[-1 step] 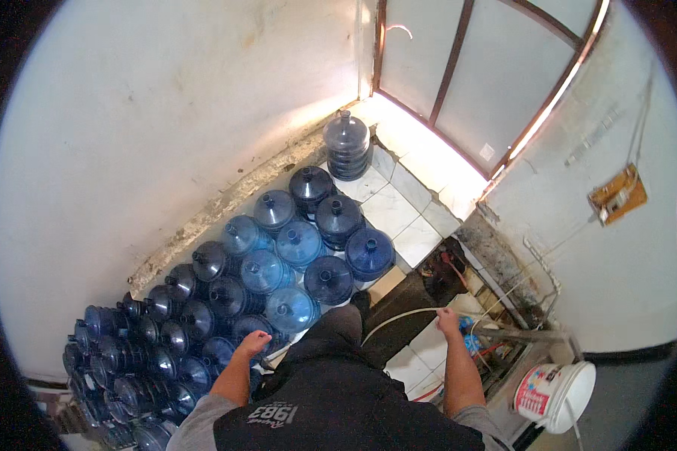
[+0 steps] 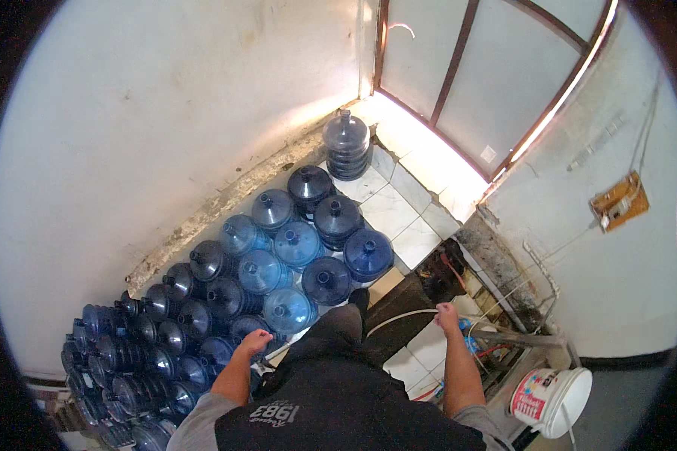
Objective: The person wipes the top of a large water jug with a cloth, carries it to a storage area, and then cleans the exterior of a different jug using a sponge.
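Observation:
My right hand (image 2: 447,319) is closed around a thin cream hose (image 2: 399,317), which curves left from my fingers toward my leg over a dark gap in the floor. On the other side, my left hand (image 2: 255,342) is closed, fingers curled together, beside the dark blue water jugs (image 2: 231,298); whatever it holds, if anything, is hidden. Close ahead of it stands a light blue water jug (image 2: 289,310). My dark-clad leg (image 2: 331,331) is between the two hands, with one foot near a dark jug (image 2: 326,279).
Several blue jugs stand packed along the left wall, and a clear grey jug (image 2: 346,144) stands apart near the framed door (image 2: 496,83). To my right are pipes (image 2: 515,337), a white bucket (image 2: 551,401) and a wall-mounted wooden socket board (image 2: 619,201). White tiles (image 2: 399,207) cover the floor ahead.
The whole view has shifted very slightly. Both hands keep their pose, and the right one still holds the hose.

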Demonstrator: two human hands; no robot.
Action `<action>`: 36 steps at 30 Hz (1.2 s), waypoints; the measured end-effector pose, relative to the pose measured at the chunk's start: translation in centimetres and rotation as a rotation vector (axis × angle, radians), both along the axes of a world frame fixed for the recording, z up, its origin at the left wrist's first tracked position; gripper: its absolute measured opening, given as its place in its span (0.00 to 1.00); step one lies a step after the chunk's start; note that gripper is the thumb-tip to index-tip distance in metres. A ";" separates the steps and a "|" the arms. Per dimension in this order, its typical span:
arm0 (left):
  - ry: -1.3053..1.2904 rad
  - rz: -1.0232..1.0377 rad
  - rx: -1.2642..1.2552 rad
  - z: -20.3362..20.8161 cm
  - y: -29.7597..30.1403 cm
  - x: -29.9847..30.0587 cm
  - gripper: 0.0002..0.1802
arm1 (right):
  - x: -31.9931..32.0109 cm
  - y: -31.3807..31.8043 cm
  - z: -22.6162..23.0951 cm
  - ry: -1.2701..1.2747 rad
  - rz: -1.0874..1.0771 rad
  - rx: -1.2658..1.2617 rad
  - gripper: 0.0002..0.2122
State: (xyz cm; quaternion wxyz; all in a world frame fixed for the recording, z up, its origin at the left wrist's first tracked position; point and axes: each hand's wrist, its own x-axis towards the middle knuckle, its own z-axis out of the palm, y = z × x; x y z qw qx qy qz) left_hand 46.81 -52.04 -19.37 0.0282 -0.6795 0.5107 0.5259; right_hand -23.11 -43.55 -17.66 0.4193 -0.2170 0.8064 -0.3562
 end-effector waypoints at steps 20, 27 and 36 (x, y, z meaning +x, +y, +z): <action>0.361 0.193 -0.296 15.7 -30.4 -30.6 0.24 | -11.7 -22.1 -3.2 0.440 0.637 0.306 0.15; 0.345 0.555 -0.128 5.7 -24.1 -33.8 0.20 | -3.4 -57.9 -5.1 0.537 0.959 -0.288 0.28; 0.354 0.527 -0.102 3.1 -28.0 -46.0 0.20 | 8.3 -87.7 2.9 0.952 0.919 -0.337 0.32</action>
